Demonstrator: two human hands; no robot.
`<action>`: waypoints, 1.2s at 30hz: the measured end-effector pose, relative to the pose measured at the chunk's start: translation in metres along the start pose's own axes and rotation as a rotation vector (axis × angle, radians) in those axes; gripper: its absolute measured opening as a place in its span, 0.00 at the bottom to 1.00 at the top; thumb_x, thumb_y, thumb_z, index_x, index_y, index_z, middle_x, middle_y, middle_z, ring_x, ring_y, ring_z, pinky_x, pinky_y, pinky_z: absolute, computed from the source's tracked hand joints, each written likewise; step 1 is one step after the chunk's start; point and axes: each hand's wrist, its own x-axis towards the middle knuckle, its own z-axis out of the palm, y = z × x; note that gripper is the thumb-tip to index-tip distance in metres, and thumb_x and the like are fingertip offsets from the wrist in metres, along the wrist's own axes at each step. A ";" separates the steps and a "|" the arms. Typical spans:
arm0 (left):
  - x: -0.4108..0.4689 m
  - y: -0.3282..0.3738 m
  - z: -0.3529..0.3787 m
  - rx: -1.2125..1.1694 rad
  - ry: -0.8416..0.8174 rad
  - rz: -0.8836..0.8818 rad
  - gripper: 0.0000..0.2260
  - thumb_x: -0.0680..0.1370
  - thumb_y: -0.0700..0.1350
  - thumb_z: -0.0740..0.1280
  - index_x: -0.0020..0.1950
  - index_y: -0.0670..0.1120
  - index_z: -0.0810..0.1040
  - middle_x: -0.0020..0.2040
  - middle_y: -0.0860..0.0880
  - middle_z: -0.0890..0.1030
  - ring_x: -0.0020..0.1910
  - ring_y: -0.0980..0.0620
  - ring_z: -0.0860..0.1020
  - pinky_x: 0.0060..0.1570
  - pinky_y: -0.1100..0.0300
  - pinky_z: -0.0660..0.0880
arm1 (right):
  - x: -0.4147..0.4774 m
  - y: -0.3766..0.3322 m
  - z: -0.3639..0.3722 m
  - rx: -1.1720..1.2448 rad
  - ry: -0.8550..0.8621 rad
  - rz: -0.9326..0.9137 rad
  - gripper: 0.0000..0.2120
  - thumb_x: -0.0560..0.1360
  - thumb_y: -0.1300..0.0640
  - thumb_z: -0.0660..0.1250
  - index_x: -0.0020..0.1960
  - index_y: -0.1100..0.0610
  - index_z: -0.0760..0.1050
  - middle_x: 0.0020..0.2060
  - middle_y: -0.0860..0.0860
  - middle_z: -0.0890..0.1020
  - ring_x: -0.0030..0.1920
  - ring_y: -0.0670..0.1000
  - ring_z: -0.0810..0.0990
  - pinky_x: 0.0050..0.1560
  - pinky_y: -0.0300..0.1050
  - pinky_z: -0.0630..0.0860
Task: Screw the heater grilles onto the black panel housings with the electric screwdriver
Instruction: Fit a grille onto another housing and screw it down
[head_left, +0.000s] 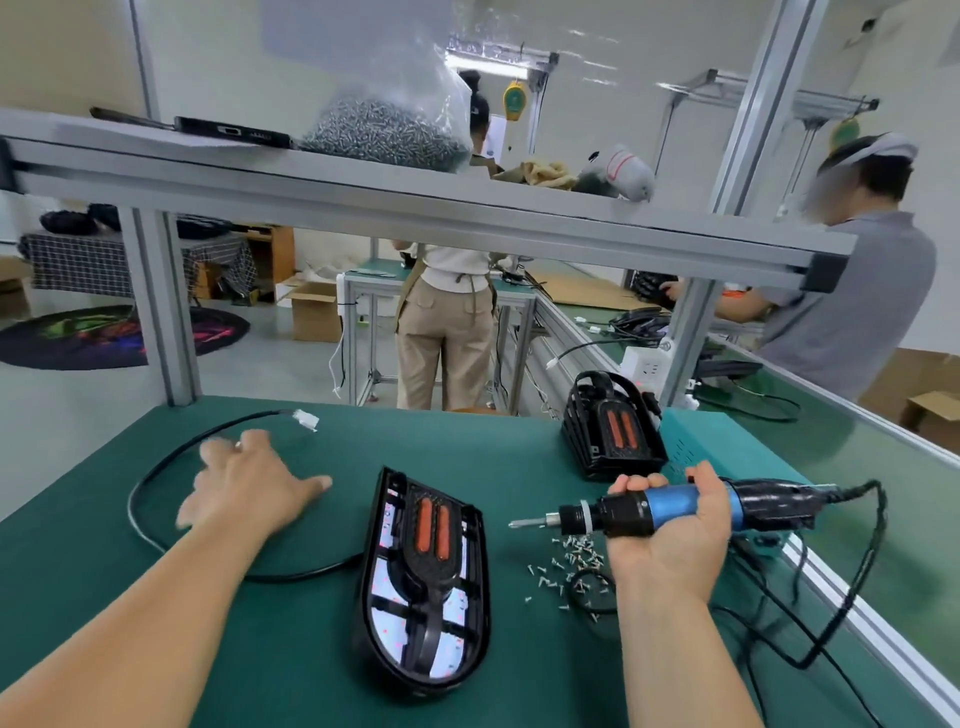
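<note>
A black panel housing (480, 587) lies open side up in the middle of the green mat, with a black heater grille (431, 540) showing two orange bars set in it. My right hand (670, 540) grips the blue and black electric screwdriver (675, 506) sideways, its bit pointing left toward the housing. My left hand (249, 488) hovers left of the housing with fingers spread, blurred, holding nothing. Several loose screws (571, 561) lie under the screwdriver. A second housing with grille (613, 426) stands at the back right.
A black cable (156, 467) with a white plug (306, 418) loops across the left of the green mat (291, 649). The screwdriver's cord (862, 561) trails right. An aluminium shelf (415, 208) overhead carries a bag of screws (389, 130). Two people work beyond the bench.
</note>
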 end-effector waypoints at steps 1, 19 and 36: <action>-0.008 0.009 -0.001 0.036 0.065 0.070 0.34 0.74 0.57 0.73 0.74 0.48 0.65 0.69 0.40 0.63 0.65 0.35 0.69 0.65 0.42 0.68 | 0.001 -0.002 -0.001 0.012 0.011 -0.014 0.09 0.75 0.52 0.70 0.43 0.54 0.72 0.28 0.49 0.75 0.26 0.49 0.75 0.36 0.43 0.80; -0.112 0.109 0.096 0.609 -0.237 0.856 0.14 0.74 0.32 0.62 0.42 0.52 0.71 0.39 0.53 0.74 0.50 0.47 0.73 0.53 0.53 0.57 | 0.012 -0.018 -0.009 0.161 0.085 -0.016 0.11 0.74 0.52 0.70 0.40 0.55 0.70 0.27 0.49 0.73 0.25 0.50 0.72 0.36 0.41 0.79; -0.132 0.103 0.057 -1.678 -0.781 -0.339 0.04 0.78 0.32 0.67 0.42 0.35 0.78 0.30 0.45 0.81 0.28 0.54 0.80 0.26 0.66 0.78 | 0.001 -0.013 0.004 0.250 0.041 0.044 0.10 0.74 0.52 0.70 0.41 0.54 0.70 0.26 0.49 0.74 0.24 0.49 0.74 0.37 0.42 0.79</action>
